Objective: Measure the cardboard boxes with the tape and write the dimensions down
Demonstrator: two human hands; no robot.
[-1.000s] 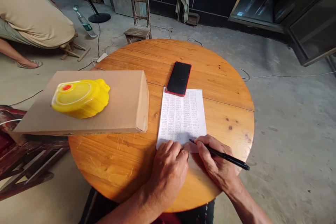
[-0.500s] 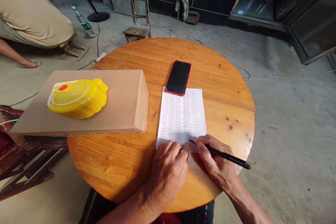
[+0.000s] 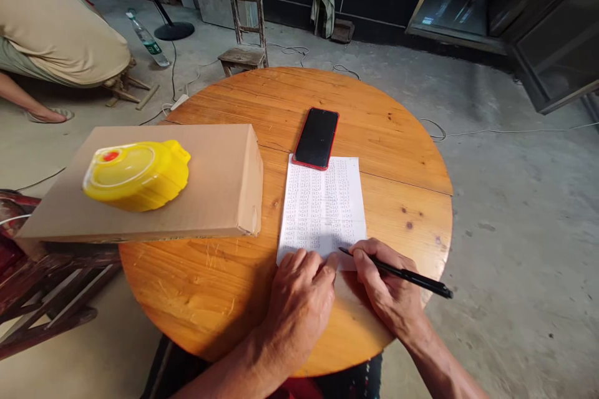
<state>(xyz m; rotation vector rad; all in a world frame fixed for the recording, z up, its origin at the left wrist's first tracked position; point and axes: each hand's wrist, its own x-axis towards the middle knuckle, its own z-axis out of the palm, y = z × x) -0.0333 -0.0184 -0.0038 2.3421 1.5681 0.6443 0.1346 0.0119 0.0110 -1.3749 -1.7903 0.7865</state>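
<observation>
A black pen [image 3: 412, 275] is pinched in my right hand [image 3: 390, 290], its tip on the lower part of a white sheet of paper [image 3: 322, 199]. Rows of small handwritten figures cover much of the sheet. My left hand [image 3: 302, 299] lies on the paper's bottom edge with its fingers bent and close together, pressing the sheet down; the fingertips are partly hidden. A smartphone [image 3: 316, 137] with a red case rests dark on the paper's top edge.
A cardboard box [image 3: 219, 187] with a yellow plastic container [image 3: 140, 177] on it stands left on the round wooden table [image 3: 206, 299]. Beyond are a small wooden chair [image 3: 246, 56], a water bottle [image 3: 148, 42] and loose cables. A seated person [image 3: 60, 25] is at the upper left.
My right hand and the pen have shifted slightly to the right along the paper. My left hand stays in place, and the view has moved only a little.
</observation>
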